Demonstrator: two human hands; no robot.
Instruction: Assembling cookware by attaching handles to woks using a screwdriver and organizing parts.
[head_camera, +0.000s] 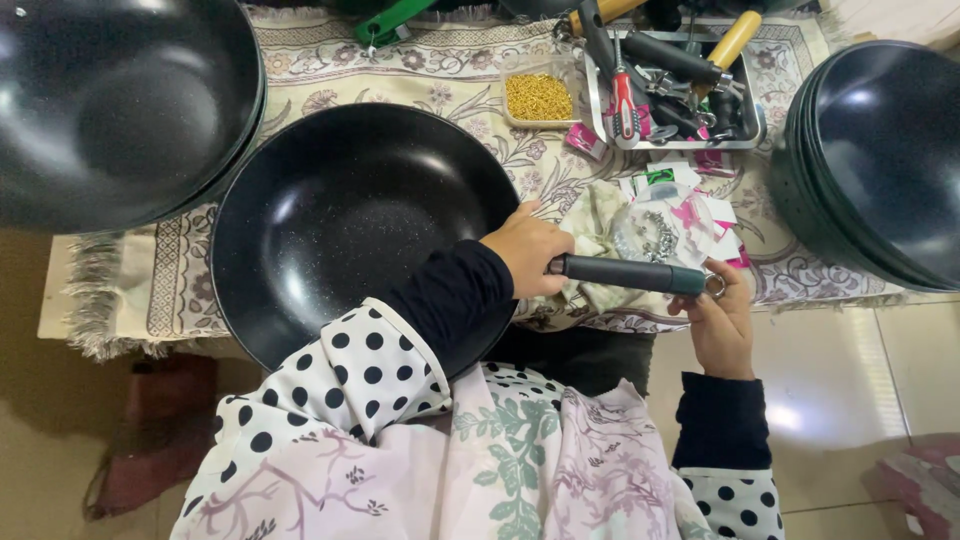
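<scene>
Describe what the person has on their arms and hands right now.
Both hands, left hand and right hand, are bare: no gloves. Each arm has a dark navy sleeve ending at the wrist, under a white oversleeve with black dots.

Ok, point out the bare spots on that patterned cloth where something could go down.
Bare cloth lies between the wok and the tub of gold screws. A strip is free at the fringed edge beside the stacked woks. Between the tool tray and the handle, packets crowd it.
</scene>
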